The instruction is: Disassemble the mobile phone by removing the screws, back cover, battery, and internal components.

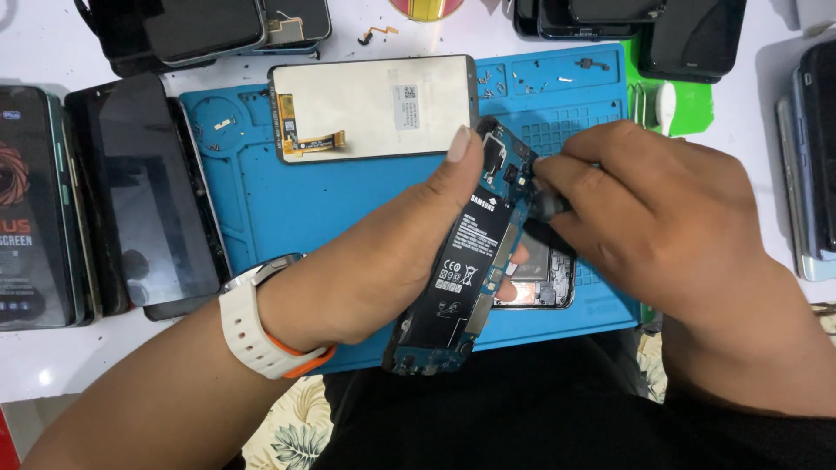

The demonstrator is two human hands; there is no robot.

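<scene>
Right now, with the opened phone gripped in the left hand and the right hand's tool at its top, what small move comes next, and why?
Probably keep the left hand steady and let the right hand work the dark tool gently at the top of the opened phone. The phone is held tilted above the blue mat, so a slip could drop it.

Blue mat [287,200] — white watch strap [246,326], orange-lined — black battery [466,270].

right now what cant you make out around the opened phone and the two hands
- Head view: the dark tool tip, hidden by the right hand.
- The opened phone lower left edge, covered by the left hand.
- Tiny screws on the blue mat, too small to count.
- Stacked phones at right, cut off by the edge.
</scene>
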